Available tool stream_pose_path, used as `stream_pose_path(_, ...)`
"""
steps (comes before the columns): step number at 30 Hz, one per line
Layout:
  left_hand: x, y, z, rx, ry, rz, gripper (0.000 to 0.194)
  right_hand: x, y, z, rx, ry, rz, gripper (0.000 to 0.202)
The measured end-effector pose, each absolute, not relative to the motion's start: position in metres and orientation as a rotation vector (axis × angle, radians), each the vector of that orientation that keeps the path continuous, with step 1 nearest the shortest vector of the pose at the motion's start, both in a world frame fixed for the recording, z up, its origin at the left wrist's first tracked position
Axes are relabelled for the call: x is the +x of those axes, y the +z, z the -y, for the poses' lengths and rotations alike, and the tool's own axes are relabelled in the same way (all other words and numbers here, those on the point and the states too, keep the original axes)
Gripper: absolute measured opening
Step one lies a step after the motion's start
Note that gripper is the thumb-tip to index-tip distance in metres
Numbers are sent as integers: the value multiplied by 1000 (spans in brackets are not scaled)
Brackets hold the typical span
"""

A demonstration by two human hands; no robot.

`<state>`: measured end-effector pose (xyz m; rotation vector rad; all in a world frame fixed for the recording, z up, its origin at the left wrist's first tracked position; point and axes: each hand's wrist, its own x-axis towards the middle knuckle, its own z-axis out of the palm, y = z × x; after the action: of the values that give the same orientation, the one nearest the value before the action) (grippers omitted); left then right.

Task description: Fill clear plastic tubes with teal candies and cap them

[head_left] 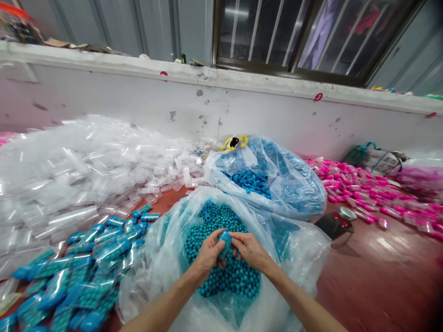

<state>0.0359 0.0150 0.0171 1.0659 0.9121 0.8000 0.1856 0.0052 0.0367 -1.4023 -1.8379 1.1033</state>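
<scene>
Over an open clear plastic bag (157,240) of teal beads (228,281), my two hands meet at one small plastic container (225,240) that looks blue at its top. My left hand (207,253) is closed around its left side. Thumb and fingers of my right hand (251,249) are closed on its upper right side. Fingers cover much of the container, so its contents are hard to make out. A few blue caps (207,212) lie on the beads at the far side of the bag.
Beyond stands another bag (294,184) with blue caps (251,182). Clear containers (86,161) pile up at left, with bead-filled, blue-capped containers (76,276) in front. At right are pink-capped containers (367,189) and a dark jar-like object (337,223) on the red surface (387,272). A white wall (138,101) runs behind.
</scene>
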Motion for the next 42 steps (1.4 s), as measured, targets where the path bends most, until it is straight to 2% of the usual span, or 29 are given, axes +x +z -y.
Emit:
stream_pose_path(5,35,17,-7,1068,850,-1038,52,178,43,10,-1326,776,2067,31)
stream_pose_path(7,32,18,-5,1063,864,-1060,51,180,44,13,-1300,755,2086,29)
stream_pose_path(9,27,20,-4,1068,838,-1020,53,186,44,13,-1285,889,2039,30)
stream_pose_path(13,16,27,-4,1123,720,-917,52,196,44,1,-1283,1448,1642,37)
stream_pose_path(15,16,29,-3,1167,699,-923,49,195,45,-6,-1299,1541,1421,46)
stream_pose_path(18,20,31,1,1178,745,-1003,48,187,50,-8,-1393,1356,1414,45)
stream_pose_path(21,26,32,4,1109,882,-1146,51,176,55,0,-1419,1093,1679,37)
stream_pose_path(23,28,34,5,1062,976,-1204,53,169,56,9,-1386,1104,1832,50)
stream_pose_path(26,28,38,6,1032,999,-1195,57,160,52,19,-1409,1146,1934,91)
stream_pose_path(28,26,41,6,1035,977,-1150,57,156,49,22,-1454,1056,1981,101)
stream_pose_path(30,25,43,7,1046,988,-1097,51,152,48,23,-1456,952,2016,93)
stream_pose_path(35,26,44,11,1045,997,-1042,30,143,50,26,-1348,716,2019,58)
stream_pose_path(42,31,36,14,1252,981,-1237,18,130,35,37,-1428,623,1968,65)
